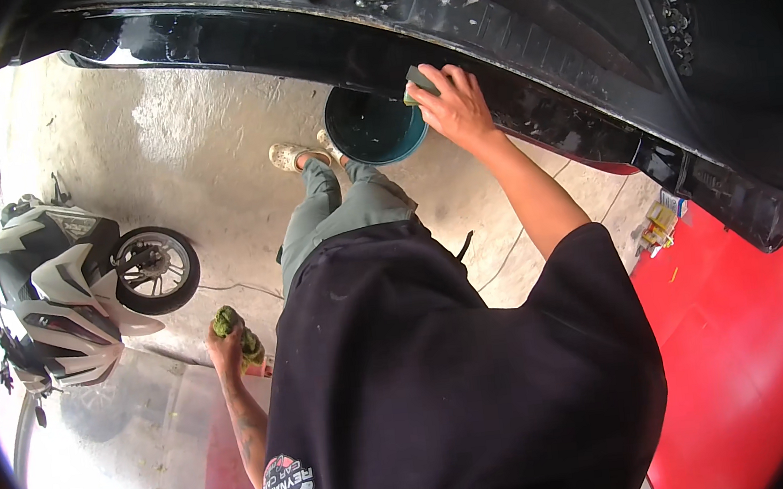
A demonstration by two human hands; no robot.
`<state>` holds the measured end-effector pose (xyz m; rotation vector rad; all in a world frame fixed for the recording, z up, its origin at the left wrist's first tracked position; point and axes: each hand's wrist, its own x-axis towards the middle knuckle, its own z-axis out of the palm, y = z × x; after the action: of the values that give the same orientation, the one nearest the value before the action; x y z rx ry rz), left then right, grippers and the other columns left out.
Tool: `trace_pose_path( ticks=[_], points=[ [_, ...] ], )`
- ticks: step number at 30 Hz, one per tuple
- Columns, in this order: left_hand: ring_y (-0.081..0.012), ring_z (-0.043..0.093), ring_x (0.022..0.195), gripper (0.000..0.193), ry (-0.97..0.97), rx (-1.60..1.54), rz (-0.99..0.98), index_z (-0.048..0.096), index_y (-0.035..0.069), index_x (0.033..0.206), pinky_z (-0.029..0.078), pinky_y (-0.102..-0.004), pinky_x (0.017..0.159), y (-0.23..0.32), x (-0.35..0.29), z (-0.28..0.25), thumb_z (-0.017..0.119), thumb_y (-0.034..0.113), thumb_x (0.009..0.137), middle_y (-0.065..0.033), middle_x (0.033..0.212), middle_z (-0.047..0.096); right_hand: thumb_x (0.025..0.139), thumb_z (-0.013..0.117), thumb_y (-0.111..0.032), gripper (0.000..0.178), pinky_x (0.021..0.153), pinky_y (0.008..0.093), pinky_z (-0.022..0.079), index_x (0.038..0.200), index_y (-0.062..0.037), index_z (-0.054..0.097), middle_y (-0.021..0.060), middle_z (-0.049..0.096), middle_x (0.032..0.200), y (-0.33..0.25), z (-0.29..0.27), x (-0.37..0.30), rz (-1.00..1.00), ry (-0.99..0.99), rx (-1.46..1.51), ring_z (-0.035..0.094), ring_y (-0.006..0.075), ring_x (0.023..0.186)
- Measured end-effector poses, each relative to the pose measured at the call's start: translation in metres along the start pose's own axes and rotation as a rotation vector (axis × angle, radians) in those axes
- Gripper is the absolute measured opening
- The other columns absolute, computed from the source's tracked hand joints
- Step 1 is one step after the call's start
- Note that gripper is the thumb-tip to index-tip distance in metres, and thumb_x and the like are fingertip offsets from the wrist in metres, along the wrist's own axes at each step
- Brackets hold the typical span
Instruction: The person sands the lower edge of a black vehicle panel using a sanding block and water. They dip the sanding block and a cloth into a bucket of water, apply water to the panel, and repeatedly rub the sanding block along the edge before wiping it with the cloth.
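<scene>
My right hand (460,111) is closed around a small dark grey block-shaped sponge (418,79) with a greenish underside. It is at the lower edge of a glossy black vehicle panel (298,60); whether the sponge touches the panel I cannot tell. Below that hand stands a round teal bucket (417,140), dark inside and partly under the panel. Down at my left side, my left hand (224,353) grips a crumpled green cloth (251,348), which bulges out above and beside the fingers.
A white and black motorcycle (66,290) is parked on the left. Red surfaces (740,343) spread at the right, with small yellow and white items (661,221) by their edge. Over the concrete floor (201,121) runs a thin cable (235,288). The vehicle's dark open interior (566,1) fills the top right.
</scene>
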<state>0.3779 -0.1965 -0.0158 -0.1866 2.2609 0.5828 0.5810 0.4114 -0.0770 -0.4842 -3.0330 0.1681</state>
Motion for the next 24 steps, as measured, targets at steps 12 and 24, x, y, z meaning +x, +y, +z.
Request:
trace_pose_path(
  ticks=[12,24],
  points=[
    [-0.021,0.07,0.083,0.034,0.039,-0.007,-0.032,0.07,0.002,0.11,0.055,-0.0368,0.078,-0.009,-0.016,0.006,0.076,0.018,0.081,-0.0112,0.092,0.074,0.081,0.078,-0.023,0.044,0.092,0.047,0.049,0.124,-0.0251,0.069,0.0026,0.054,0.14,0.002,0.005,0.003,-0.035,0.031,0.046,0.053,0.0302,0.118],
    [-0.018,0.068,0.081,0.03,0.087,-0.017,-0.014,0.07,0.0,0.109,0.055,-0.0349,0.076,0.025,-0.013,-0.01,0.076,0.013,0.082,-0.0085,0.091,0.073,0.083,0.076,-0.024,0.042,0.091,0.0429,0.049,0.124,-0.027,0.07,-0.0007,0.056,0.139,-0.003,0.005,0.032,-0.09,0.05,-0.022,0.054,0.0275,0.119]
  ],
)
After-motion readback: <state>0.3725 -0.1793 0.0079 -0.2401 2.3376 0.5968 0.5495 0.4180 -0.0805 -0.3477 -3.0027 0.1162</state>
